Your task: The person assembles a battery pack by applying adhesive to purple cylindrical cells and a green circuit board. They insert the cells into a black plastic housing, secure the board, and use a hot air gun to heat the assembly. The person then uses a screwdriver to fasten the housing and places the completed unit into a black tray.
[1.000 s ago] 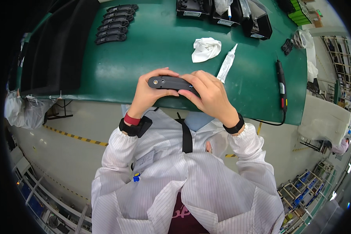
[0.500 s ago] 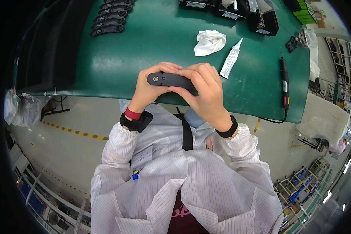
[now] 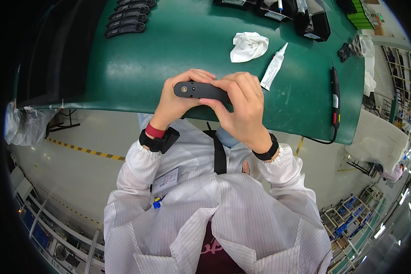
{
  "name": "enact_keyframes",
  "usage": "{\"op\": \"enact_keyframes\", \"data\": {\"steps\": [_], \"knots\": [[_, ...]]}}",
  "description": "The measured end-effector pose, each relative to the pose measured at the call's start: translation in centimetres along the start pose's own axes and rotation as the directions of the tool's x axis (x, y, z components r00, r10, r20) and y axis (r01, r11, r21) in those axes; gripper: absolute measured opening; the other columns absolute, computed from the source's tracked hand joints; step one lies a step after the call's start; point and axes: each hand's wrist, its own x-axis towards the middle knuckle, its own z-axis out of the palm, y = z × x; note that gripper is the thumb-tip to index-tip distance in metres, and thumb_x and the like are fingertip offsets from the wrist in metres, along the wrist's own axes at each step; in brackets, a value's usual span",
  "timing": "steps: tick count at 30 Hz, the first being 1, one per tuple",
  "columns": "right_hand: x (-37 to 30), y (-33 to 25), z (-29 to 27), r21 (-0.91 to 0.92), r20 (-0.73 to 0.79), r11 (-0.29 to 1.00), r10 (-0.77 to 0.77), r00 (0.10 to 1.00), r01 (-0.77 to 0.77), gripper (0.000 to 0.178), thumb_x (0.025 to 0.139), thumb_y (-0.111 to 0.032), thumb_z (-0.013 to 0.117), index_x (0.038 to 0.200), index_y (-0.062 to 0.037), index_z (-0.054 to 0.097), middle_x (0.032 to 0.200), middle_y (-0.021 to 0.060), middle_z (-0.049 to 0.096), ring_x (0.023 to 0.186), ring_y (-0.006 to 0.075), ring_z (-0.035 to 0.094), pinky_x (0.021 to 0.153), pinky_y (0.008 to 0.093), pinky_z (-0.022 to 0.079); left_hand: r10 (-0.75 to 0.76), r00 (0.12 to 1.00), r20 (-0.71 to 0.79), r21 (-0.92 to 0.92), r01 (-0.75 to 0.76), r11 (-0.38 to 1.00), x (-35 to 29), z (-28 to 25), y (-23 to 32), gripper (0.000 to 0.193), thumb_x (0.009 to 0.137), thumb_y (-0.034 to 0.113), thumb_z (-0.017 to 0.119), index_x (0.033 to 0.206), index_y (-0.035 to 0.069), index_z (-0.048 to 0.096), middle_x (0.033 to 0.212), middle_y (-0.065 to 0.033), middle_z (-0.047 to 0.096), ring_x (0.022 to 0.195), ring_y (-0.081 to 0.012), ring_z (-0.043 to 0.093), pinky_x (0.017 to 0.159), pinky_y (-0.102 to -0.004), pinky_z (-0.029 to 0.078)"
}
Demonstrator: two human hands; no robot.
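A dark, elongated casing with rounded ends is held level above the near edge of the green table. A brass-coloured round insert and a small dark hole show near its left end. My left hand grips that end, its fingers behind the casing. My right hand pinches the casing from the right, covering its right end, thumb below and fingers above. Beyond my right hand lie a white tube with a pointed nozzle and a crumpled white cloth.
Several similar black casings lie in a row at the far left of the green table. Black bins stand at the back right. A pen-shaped electric screwdriver lies on the right, its cable running over the near edge.
Both hands keep their grip on the casing, with little change in pose. The view has shifted slightly, so things on the table appear a little displaced.
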Motion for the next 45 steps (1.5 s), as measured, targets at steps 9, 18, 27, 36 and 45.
{"op": "enact_keyframes", "data": {"steps": [9,18,27,36,45], "knots": [[-0.4,0.0,0.4,0.02,-0.031,0.999,0.03,0.999,-0.029,0.042,0.065,-0.015,0.088,0.098,-0.0032,0.066,0.09,0.0083,0.061,0.081,0.0292,0.057,0.071,0.0396,0.042,0.01,1.0,0.013,0.034,-0.01,0.999,0.0,-0.3,-0.3,0.038,0.067,0.005,0.089,0.098,0.002,0.067,0.106,-0.0128,0.075,0.115,-0.0315,0.066,0.099,-0.0422,0.052],[1.3,-2.8,-0.2,-0.25,0.254,0.959,-0.065,0.965,0.131,0.054,0.074,-0.03,0.08,0.128,-0.0263,0.068,0.135,0.0046,0.061,0.113,0.0242,0.061,0.102,0.0402,0.043,-0.102,0.989,-0.104,0.27,0.126,0.954,-0.6,-0.2,0.0,0.02,0.085,0.013,0.076,0.1,0.001,0.071,0.116,-0.0098,0.073,0.106,-0.02,0.069,0.095,-0.0352,0.054],[-2.0,0.9,-4.8,-0.209,0.115,0.962,0.201,0.973,-0.174,0.053,0.078,-0.018,0.082,0.128,-0.0119,0.068,0.129,0.0116,0.065,0.112,0.0283,0.064,0.096,0.0378,0.049,-0.029,0.997,-0.073,0.13,0.038,0.991,-0.2,0.3,1.1,0.035,0.071,-0.005,0.084,0.104,-0.001,0.073,0.112,-0.0108,0.072,0.104,-0.0215,0.067,0.096,-0.0327,0.051],[-2.2,2.6,-2.3,0.244,-0.015,0.9,0.377,0.926,-0.362,0.036,0.087,-0.004,0.074,0.122,-0.0016,0.069,0.105,0.0128,0.07,0.09,0.0216,0.068,0.08,0.0319,0.053,0.1,0.937,-0.334,0.252,-0.014,0.968,-1.4,0.3,2.4,0.06,0.078,-0.007,0.08,0.134,0.0,0.061,0.104,-0.0068,0.068,0.091,-0.0126,0.065,0.084,-0.0275,0.054],[-0.1,6.3,0.8,0.353,0.175,0.611,0.701,0.691,-0.709,0.03,0.094,-0.016,0.073,0.112,0.0072,0.068,0.094,0.0101,0.072,0.078,0.0135,0.067,0.076,0.0284,0.056,-0.156,0.888,-0.432,0.492,0.377,0.785,1.5,-0.1,3.2,0.05,0.086,0.011,0.08,0.132,0.001,0.063,0.087,-0.0037,0.064,0.073,-0.006,0.061,0.065,-0.0221,0.049]]}}
